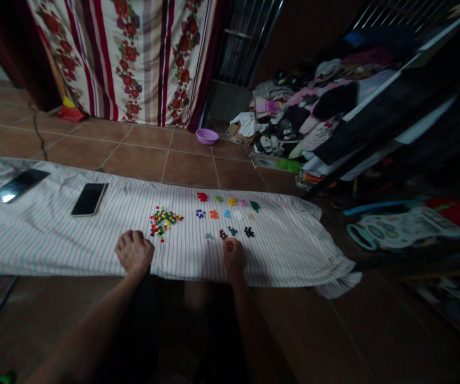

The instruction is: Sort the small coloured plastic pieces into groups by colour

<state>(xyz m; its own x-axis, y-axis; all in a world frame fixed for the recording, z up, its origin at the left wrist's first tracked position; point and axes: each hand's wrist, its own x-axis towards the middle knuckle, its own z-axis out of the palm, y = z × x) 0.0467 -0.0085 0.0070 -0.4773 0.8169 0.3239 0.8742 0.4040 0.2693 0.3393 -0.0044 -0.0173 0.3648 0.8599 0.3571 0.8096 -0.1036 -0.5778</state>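
A mixed pile of small coloured pieces [164,221] lies on the striped cloth [190,261]. To its right, small piles sorted by colour form rows, among them red [202,197], yellow [232,201], orange [214,214], dark green [255,206] and black [249,232]. My left hand [134,252] rests on the cloth just left of and below the mixed pile, fingers bent, its underside hidden. My right hand [235,257] has its fingertips pinched together at the near edge of the brown pile [223,234]; anything between them is too small to make out.
Two phones, one dark [89,199] and one reflecting light [17,185], lie on the cloth at left. Beyond it, a purple basin [207,136] sits on the tiled floor, with heaped clothes [293,109] at the back right. A toy panel [409,226] is at right.
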